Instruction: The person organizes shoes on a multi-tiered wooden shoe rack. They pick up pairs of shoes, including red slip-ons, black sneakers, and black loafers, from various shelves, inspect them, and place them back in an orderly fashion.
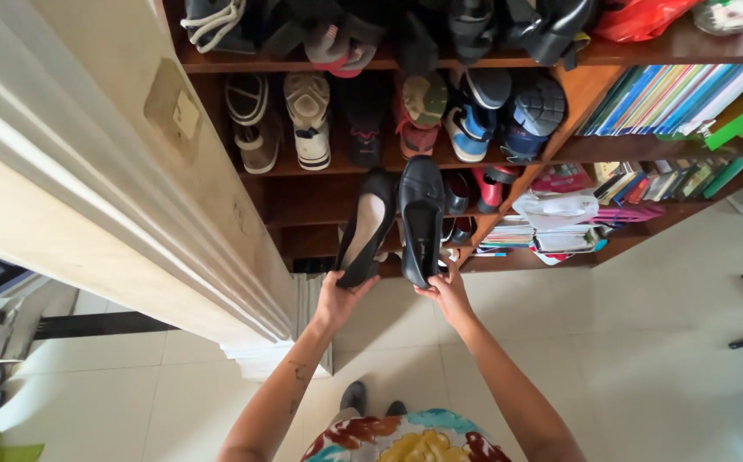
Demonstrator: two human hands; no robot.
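The two black shoes [397,224] at the centre of the frame look like smooth leather or a leather-like material; the right-hand one has a soft sheen, while the left-hand one shows a pale, matt lining inside. The shelf unit [577,94] across the top is brown wood with a polished, slightly glossy finish. The books [671,98] at upper right have smooth paper covers. The floor tiles [645,342] at lower right are pale, glazed and faintly reflective. The wall [89,128] at left is matt cream plaster.

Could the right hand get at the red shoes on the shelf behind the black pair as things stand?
Probably not yet: the right hand grips a black shoe, which hangs partly before the red shoes; nothing else blocks them.
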